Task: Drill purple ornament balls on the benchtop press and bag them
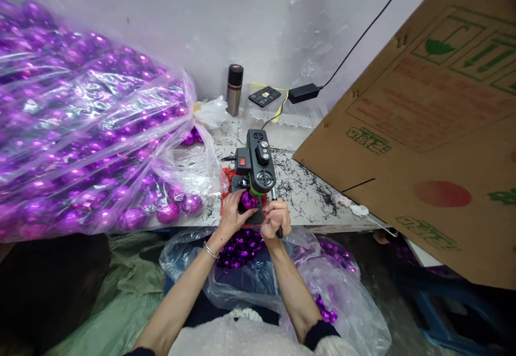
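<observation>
Under the front end of a small black bench drill press sits a shiny purple faceted ball. My left hand is closed around that ball from the left, holding it above the dark base plate. On the machine's right side my right hand is wrapped around a lever handle with a black grip. The spot where the tool meets the ball is hidden beneath the machine's head. A red mat shows under the base.
A big clear bag of purple balls fills the left. At the back stand a thermos, a phone-like black object and a power adapter. A large cardboard box leans at right. Black shavings litter the table; more balls lie in my lap.
</observation>
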`<state>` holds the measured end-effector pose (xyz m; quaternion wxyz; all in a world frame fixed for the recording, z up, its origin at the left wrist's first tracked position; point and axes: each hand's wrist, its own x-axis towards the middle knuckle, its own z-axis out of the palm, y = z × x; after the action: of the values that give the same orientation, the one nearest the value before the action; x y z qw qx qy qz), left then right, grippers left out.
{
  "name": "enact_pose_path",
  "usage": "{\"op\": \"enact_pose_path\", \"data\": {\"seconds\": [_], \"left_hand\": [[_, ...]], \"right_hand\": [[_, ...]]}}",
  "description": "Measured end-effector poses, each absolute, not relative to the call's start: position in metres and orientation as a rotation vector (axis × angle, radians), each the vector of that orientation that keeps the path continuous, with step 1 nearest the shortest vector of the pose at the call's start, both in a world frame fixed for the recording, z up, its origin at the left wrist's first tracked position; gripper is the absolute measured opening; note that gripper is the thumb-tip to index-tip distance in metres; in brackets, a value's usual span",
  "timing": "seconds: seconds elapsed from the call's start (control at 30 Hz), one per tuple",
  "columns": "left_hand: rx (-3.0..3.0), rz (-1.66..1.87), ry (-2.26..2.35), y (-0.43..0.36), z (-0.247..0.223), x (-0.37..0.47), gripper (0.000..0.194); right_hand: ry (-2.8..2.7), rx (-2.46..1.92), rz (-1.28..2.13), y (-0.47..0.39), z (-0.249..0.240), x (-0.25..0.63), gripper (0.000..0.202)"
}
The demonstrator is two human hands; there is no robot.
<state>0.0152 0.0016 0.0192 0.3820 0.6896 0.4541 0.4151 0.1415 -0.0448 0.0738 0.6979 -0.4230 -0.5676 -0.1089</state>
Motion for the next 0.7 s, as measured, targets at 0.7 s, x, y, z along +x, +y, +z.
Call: {"op": "enact_pose_path", "data": {"seconds": [0.7], "left_hand": [[2.061, 0.935, 0.928, -0.064, 0.03, -0.04, 0.061]], "right_hand": [[-1.318, -1.049, -0.099, -0.061, 0.133, 0.141, 0.038]]}}
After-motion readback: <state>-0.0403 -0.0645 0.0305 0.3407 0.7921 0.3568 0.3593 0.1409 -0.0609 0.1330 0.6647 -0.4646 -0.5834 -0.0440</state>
